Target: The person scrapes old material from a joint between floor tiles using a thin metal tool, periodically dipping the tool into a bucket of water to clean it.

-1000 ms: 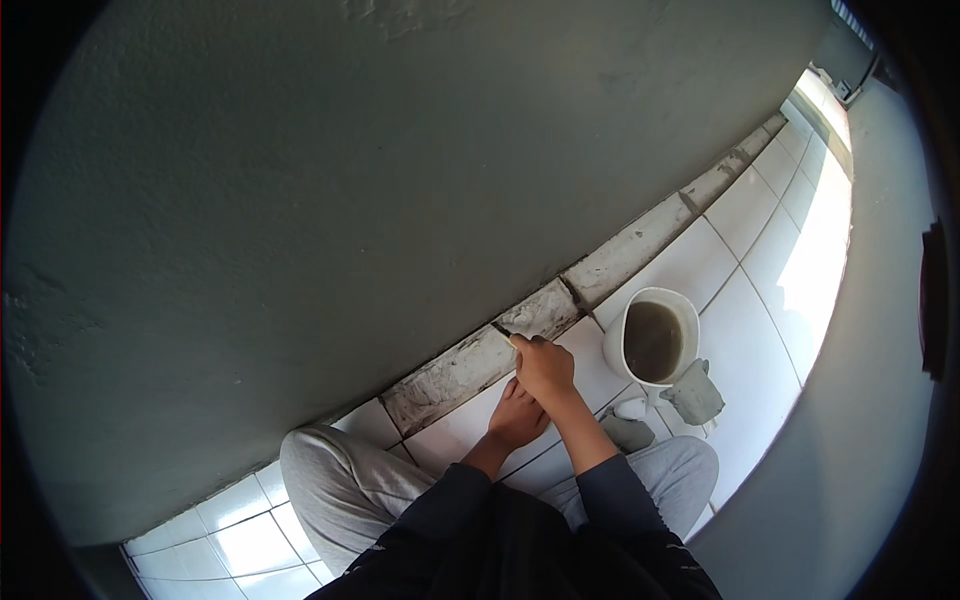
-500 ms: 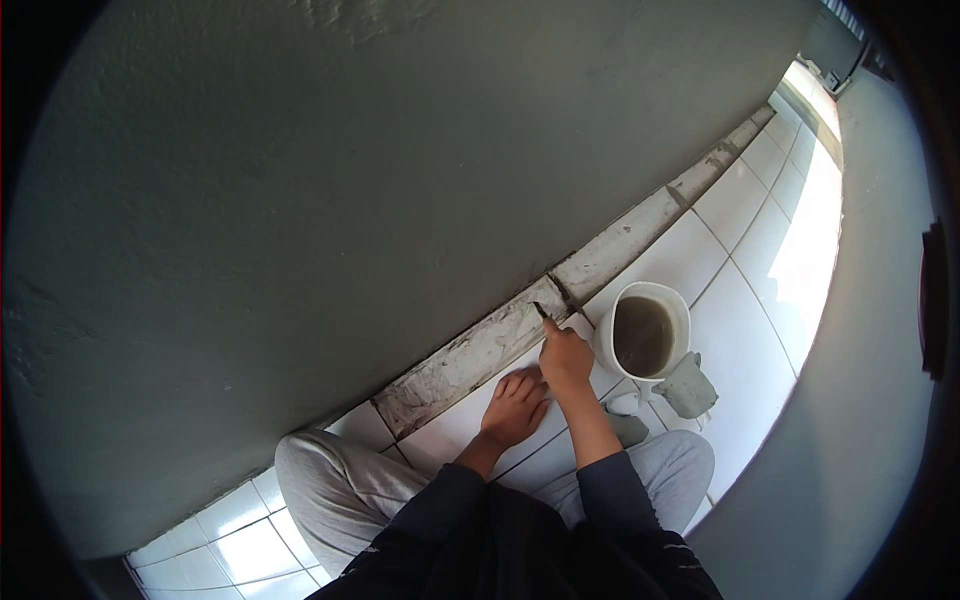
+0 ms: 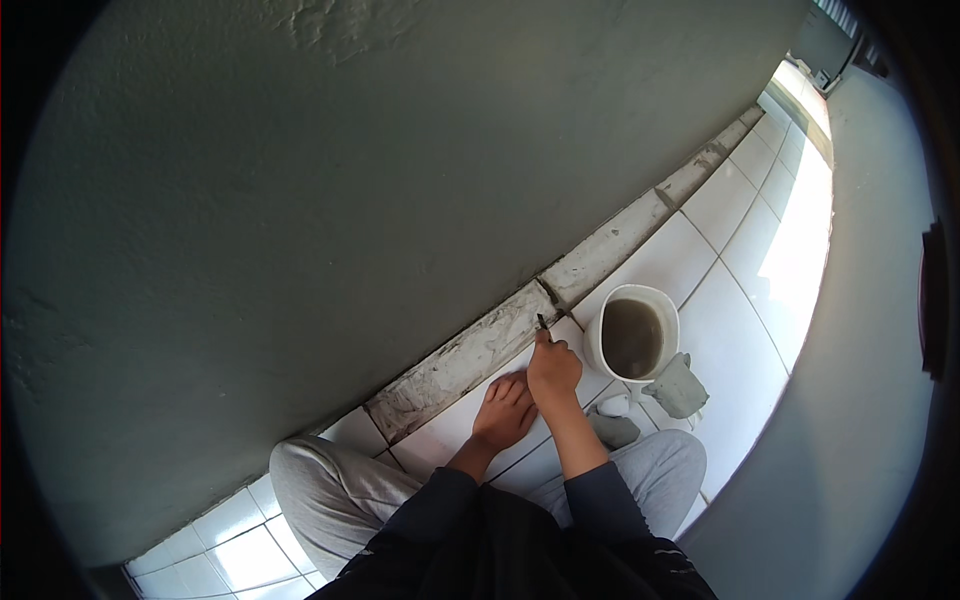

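Note:
My right hand (image 3: pixel 555 372) is closed around a small, thin, dark tool (image 3: pixel 542 321); its exact kind cannot be made out. The tool's tip is at the lower edge of a smudged whitish skirting strip (image 3: pixel 465 358) along the foot of the wall, close to a dark joint (image 3: pixel 550 293) in it. My left hand (image 3: pixel 504 412) lies flat on a white floor tile beside the right wrist, fingers stretched toward the strip, holding nothing. To the right of my right hand stands a white container (image 3: pixel 594 348) of murky brownish-grey liquid.
A grey-green block or folded cloth (image 3: pixel 680 388) rests against the container's near side. Nearer my right knee lie a small white lump (image 3: pixel 614 405) and a grey piece (image 3: pixel 614 431). The dark grey wall (image 3: pixel 330 200) rises ahead; white tiles (image 3: pixel 730 310) run off to the far right.
My right hand and the tool have come slightly back from the wall, toward the strip's lower edge. The left hand stays flat on the tile. The whole view has shifted a little.

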### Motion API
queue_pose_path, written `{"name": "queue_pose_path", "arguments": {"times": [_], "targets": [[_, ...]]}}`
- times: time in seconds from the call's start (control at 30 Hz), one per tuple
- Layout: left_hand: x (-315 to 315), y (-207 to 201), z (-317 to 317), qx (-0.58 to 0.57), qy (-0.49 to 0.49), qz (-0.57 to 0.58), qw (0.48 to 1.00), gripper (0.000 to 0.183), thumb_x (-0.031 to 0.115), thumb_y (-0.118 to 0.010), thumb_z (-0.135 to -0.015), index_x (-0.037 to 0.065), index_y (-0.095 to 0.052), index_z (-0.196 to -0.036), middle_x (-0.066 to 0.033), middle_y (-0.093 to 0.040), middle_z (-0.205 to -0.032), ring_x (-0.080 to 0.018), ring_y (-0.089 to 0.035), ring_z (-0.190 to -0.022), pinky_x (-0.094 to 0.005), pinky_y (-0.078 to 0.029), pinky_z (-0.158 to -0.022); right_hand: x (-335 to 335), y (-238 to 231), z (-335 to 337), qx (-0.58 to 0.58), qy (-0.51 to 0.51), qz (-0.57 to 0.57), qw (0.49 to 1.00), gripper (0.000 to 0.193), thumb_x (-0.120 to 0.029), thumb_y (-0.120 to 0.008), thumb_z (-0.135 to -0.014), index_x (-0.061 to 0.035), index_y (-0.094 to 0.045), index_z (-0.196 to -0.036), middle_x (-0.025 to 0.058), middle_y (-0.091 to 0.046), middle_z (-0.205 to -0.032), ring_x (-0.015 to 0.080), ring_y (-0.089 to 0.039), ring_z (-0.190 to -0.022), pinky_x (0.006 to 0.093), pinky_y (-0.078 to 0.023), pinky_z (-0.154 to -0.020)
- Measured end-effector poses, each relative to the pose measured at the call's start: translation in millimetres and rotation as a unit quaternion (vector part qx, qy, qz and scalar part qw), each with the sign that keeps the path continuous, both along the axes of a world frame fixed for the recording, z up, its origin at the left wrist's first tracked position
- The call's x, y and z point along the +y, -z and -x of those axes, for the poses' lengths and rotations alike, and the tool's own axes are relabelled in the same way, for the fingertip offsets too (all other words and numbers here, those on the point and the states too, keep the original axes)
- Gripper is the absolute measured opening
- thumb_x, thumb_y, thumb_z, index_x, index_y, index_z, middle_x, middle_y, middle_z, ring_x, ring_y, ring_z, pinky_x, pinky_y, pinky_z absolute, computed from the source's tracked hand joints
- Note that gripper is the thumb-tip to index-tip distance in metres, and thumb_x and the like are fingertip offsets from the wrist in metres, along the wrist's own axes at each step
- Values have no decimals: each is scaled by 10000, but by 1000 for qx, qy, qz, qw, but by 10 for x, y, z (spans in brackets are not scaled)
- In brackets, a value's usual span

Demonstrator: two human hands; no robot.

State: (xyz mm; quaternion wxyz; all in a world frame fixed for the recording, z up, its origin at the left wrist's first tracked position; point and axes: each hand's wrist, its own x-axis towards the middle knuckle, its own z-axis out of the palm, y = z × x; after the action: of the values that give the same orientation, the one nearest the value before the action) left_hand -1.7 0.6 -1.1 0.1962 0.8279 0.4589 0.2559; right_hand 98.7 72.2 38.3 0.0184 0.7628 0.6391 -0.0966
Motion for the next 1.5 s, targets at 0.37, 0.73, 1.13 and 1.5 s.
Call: {"name": "queue_pose_path", "arguments": {"times": [0.37, 0.73, 1.13, 1.5], "targets": [[22, 2, -46, -6, -1, 6, 1000, 328, 199, -544, -794, 54, -529, -1088, -122, -454, -1185, -279, -384, -1159, -399, -279, -969, 227, -7, -138, -19, 22, -44, 999, 145, -137, -455, -835, -55, -574, -850, 128, -637, -750, 236, -650, -690, 330, -528, -551], [12, -3, -47, -16, 5, 20, 1000, 322, 200, -534, -802, 57, -527, -1091, -120, -450, -1194, -280, -378, -1161, -408, -276, -968, 273, -40, -166, 31, 4, -51, 998, 166, -142, -439, -841, -48, -572, -874, 147, -638, -747, 267, -651, -707, 363, -525, -584], [6, 3, -32, 14, -6, 10, 1000, 315, 210, -522, -815, 54, -525, -1088, -110, -443, -1209, -275, -386, -1150, -403, -283, -963, 334, -16, -96, 45, 23, -44, 998, 188, -150, -431, -843, -74, -603, -845, 138, -641, -750, 283, -648, -712, 388, -516, -593], [17, -4, -39, 8, 4, 3, 1000, 338, 208, -531, -805, 55, -517, -1106, -109, -452, -1197, -274, -389, -1146, -399, -291, -953, 403, 51, -148, 86, 17, -58, 994, 198, -117, -438, -817, -81, -590, -939, 169, -639, -769, 330, -637, -753, 428, -508, -647]]}}
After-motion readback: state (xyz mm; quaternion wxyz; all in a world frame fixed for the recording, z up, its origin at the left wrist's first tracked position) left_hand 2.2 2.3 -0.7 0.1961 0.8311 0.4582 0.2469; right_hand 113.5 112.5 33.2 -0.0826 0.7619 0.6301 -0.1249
